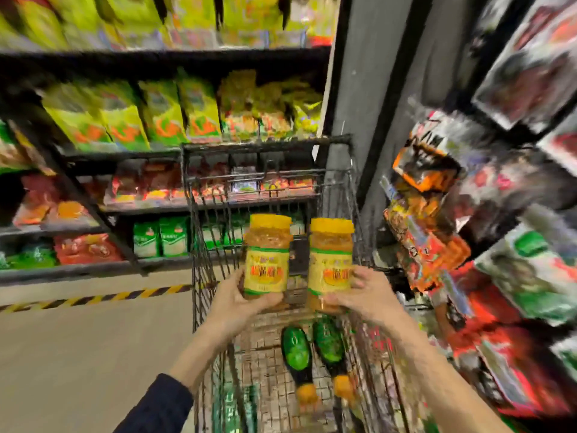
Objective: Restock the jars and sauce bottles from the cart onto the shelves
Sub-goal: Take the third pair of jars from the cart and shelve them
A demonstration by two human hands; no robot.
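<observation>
Head view looks down over a wire cart [265,149] standing in a shop aisle, and the picture is smeared by motion blur. The person holds two jars upright, side by side and slightly apart, above the far half of the cart's basket. The left hand [232,303] grips the left jar [267,254] low down, its fingers [239,278] curled round the left side and the thumb wrapped under the label's lower edge. The right hand [367,296] grips the right jar [331,260] in the same way from the right side. Both jars have yellow lids, yellow labels edged in green and orange-brown contents; the print on the labels cannot be read.

Two dark bottles [297,351] with green labels and orange caps lie flat next to each other on the cart's floor, caps pointing toward the person. The shelves [162,55] beyond and to the left of the cart carry rows of green, yellow and red packets [125,120]. More bagged goods hang or lean close by on the right. A yellow-and-black striped tape [93,297] runs along the pale floor [78,354] at the foot of the left shelving. A dark sleeve [162,404] covers the left forearm near the elbow.
</observation>
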